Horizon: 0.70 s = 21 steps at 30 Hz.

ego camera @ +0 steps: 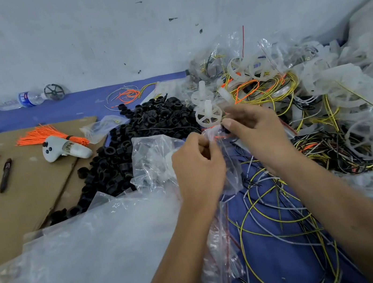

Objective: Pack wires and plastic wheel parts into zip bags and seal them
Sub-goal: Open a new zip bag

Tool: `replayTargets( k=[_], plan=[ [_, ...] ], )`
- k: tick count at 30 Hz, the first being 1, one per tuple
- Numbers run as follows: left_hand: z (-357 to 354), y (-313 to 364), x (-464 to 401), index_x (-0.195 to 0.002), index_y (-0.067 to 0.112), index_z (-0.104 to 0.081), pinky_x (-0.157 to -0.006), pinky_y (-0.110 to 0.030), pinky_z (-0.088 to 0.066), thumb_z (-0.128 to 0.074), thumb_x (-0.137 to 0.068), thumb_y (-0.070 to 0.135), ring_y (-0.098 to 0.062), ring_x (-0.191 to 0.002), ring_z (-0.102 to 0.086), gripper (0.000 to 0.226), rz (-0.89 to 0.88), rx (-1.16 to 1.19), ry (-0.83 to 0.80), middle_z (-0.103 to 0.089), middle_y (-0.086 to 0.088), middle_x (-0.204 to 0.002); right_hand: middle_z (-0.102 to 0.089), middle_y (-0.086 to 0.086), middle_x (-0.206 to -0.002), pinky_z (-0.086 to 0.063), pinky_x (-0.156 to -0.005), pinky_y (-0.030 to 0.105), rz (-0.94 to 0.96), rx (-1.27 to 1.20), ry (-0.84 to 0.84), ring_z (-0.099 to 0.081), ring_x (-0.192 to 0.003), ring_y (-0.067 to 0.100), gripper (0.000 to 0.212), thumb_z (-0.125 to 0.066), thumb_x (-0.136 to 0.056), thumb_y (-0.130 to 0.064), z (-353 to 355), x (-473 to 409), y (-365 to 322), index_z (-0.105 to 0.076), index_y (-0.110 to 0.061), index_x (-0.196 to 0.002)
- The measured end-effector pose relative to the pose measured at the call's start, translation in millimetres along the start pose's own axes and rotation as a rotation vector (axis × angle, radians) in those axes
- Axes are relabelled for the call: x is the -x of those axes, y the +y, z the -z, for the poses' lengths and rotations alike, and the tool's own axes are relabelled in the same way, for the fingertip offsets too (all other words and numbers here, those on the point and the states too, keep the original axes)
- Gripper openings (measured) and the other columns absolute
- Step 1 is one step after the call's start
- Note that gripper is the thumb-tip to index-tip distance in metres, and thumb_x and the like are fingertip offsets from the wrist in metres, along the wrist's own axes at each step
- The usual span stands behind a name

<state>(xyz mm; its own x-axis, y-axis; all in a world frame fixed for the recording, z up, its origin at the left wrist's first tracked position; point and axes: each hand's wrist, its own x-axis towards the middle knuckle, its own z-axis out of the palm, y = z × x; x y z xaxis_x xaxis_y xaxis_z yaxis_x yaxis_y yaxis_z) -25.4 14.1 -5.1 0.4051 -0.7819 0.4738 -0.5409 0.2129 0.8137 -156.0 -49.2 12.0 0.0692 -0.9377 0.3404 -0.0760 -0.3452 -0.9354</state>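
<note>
My left hand [197,161] pinches the top edge of a small clear zip bag [231,173] that hangs between my hands. My right hand [256,134] holds the bag's other side, fingers curled at its mouth, where a bit of orange wire [220,137] and something black show. A white plastic wheel part [208,114] stands just beyond my fingers. Loose yellow, white and black wires [273,208] lie on the blue cloth under my forearms.
A pile of black plastic rings [135,135] lies left of centre. Bagged wheels and tangled wires [320,94] are heaped at right. Clear plastic sheeting [88,256] covers the near left. On the cardboard [16,194] are an orange wire bundle [51,134], a white controller [65,148] and a pen [5,175].
</note>
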Motion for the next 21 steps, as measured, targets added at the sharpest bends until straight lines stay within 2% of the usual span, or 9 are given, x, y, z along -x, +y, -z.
replayTargets(
  k=[2, 5, 9, 12, 15, 17, 21],
  plan=[
    [-1, 3, -1, -0.076, 0.022, -0.062, -0.057, -0.036, -0.054, -0.065, -0.095, 0.023, -0.01, -0.056, -0.062, 0.02, 0.036, 0.141, 0.009, -0.063, 0.006, -0.062, -0.076, 0.004, -0.097, -0.06, -0.082, 0.033, -0.086, -0.208, -0.038, -0.073, -0.091, 0.018, 0.018, -0.067, -0.095, -0.011, 7, 19, -3, -0.073, -0.009, -0.111],
    [0, 5, -2, -0.079, 0.02, -0.065, -0.059, -0.044, -0.058, -0.064, -0.097, 0.02, -0.019, -0.059, -0.067, 0.018, 0.045, 0.255, 0.034, -0.067, 0.005, -0.066, -0.076, 0.012, -0.1, -0.058, -0.079, 0.029, -0.123, -0.277, -0.144, -0.072, -0.092, 0.021, 0.015, -0.064, -0.095, -0.006, 12, 40, -9, -0.075, -0.008, -0.105],
    [2, 6, -2, -0.079, 0.017, -0.065, -0.056, -0.046, -0.057, -0.065, -0.097, 0.019, -0.019, -0.058, -0.065, 0.017, -0.019, 0.268, 0.066, -0.067, 0.004, -0.067, -0.077, 0.011, -0.09, -0.059, -0.073, 0.026, -0.12, -0.08, -0.208, -0.073, -0.083, 0.019, 0.012, -0.072, -0.087, 0.003, 14, 43, -13, -0.072, -0.006, -0.094],
    [4, 7, -2, -0.079, 0.017, -0.064, -0.054, -0.044, -0.054, -0.065, -0.095, 0.021, -0.018, -0.058, -0.063, 0.017, -0.074, 0.264, 0.086, -0.064, 0.005, -0.066, -0.077, 0.004, -0.083, -0.06, -0.076, 0.024, -0.094, 0.076, -0.264, -0.075, -0.082, 0.018, 0.016, -0.079, -0.079, 0.005, 16, 39, -16, -0.072, -0.009, -0.085],
    [5, 9, -3, -0.077, 0.019, -0.063, -0.055, -0.041, -0.05, -0.066, -0.094, 0.026, -0.018, -0.06, -0.061, 0.018, -0.143, 0.234, 0.105, -0.062, 0.004, -0.066, -0.077, 0.003, -0.079, -0.059, -0.073, 0.023, -0.081, 0.19, -0.317, -0.075, -0.077, 0.017, 0.014, -0.079, -0.079, 0.003, 17, 37, -16, -0.074, -0.009, -0.081],
    [5, 10, -3, -0.076, 0.022, -0.063, -0.056, -0.038, -0.05, -0.067, -0.094, 0.026, -0.016, -0.06, -0.06, 0.019, -0.172, 0.213, 0.118, -0.062, 0.006, -0.067, -0.077, 0.006, -0.08, -0.06, -0.072, 0.025, -0.096, 0.121, -0.292, -0.076, -0.076, 0.02, 0.01, -0.074, -0.085, 0.004, 18, 36, -15, -0.074, -0.006, -0.087],
    [7, 7, -4, -0.075, 0.026, -0.062, -0.057, -0.032, -0.046, -0.067, -0.093, 0.026, -0.012, -0.063, -0.057, 0.019, -0.242, 0.095, 0.146, -0.06, 0.012, -0.067, -0.075, 0.013, -0.079, -0.062, -0.066, 0.031, -0.134, -0.037, -0.106, -0.075, -0.074, 0.029, 0.01, -0.065, -0.093, 0.002, 16, 27, -16, -0.073, -0.004, -0.091]
  ],
)
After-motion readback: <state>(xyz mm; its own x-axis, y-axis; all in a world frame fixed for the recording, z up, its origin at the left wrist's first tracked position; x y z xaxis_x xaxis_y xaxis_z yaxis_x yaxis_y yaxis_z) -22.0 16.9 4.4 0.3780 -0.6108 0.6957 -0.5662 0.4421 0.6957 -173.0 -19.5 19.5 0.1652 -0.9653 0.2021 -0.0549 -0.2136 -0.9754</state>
